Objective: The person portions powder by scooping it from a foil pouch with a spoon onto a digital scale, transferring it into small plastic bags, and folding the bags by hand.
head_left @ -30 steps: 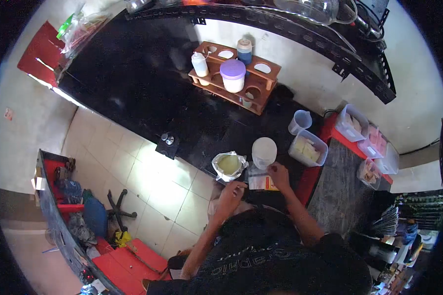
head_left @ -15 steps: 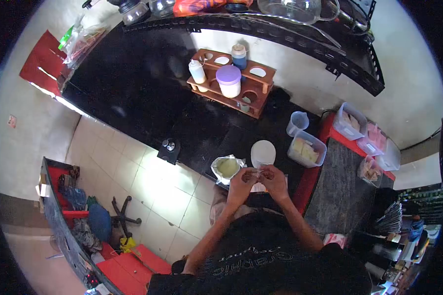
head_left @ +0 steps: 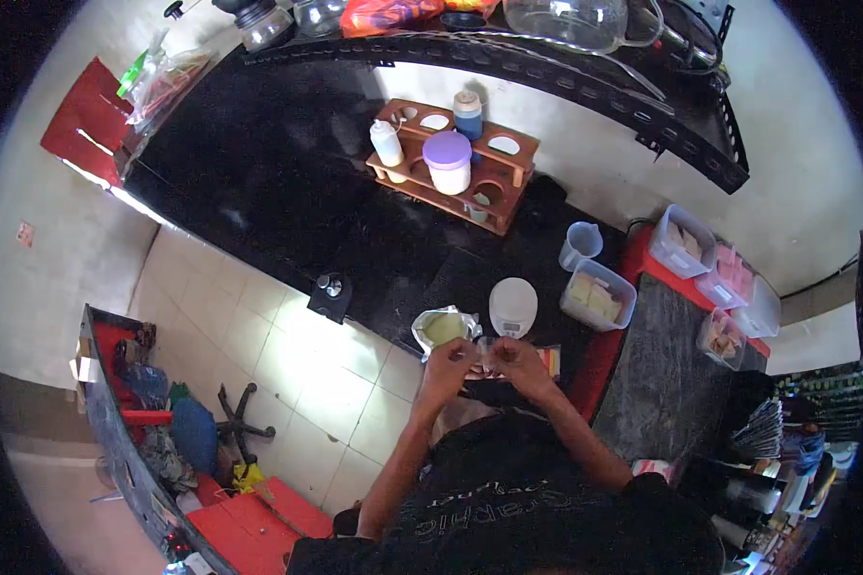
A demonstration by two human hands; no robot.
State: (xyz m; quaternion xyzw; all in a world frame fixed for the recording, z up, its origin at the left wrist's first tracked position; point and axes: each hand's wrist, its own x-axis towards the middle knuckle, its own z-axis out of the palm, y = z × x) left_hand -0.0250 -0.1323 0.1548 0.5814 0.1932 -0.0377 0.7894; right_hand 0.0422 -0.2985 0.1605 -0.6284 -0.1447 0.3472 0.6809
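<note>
So, far left, a knobbed metal piece (head_left: 330, 287) sits at the near edge of the black desk (head_left: 259, 182), and next comes the wooden rack (head_left: 494, 161), carrying a white squeeze bottle (head_left: 386, 144), a purple-lidded tub (head_left: 448, 165) and a blue-filled bottle (head_left: 468, 117); closer in, an open foil pouch (head_left: 446, 329) shows pale contents right beside the left hand (head_left: 447, 370), fingers closed on a small clear plastic piece (head_left: 486, 355); that piece bridges both hands, the right hand (head_left: 522, 364) pinching its other side, just below the white scale (head_left: 514, 305); further right, a clear jug (head_left: 581, 246) stands close to a box of pale packets (head_left: 598, 295)
</note>
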